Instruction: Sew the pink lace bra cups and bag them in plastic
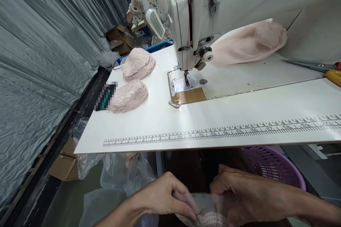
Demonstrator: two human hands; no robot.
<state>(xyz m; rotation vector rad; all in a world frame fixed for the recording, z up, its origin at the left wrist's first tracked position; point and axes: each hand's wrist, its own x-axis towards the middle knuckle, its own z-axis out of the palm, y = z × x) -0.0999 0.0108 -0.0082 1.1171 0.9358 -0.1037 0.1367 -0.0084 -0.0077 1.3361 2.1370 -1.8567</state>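
Pinching lace-trimmed fabric (211, 217), left fingers (188, 212) pressed together

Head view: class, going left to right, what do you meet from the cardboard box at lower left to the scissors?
Cardboard box → two pink cloth piles → left hand → lace-trimmed fabric → right hand → scissors.

Sheer fabric (202, 200), pale lace trim (211, 217), held between left hand (165, 195), right hand (241, 193).
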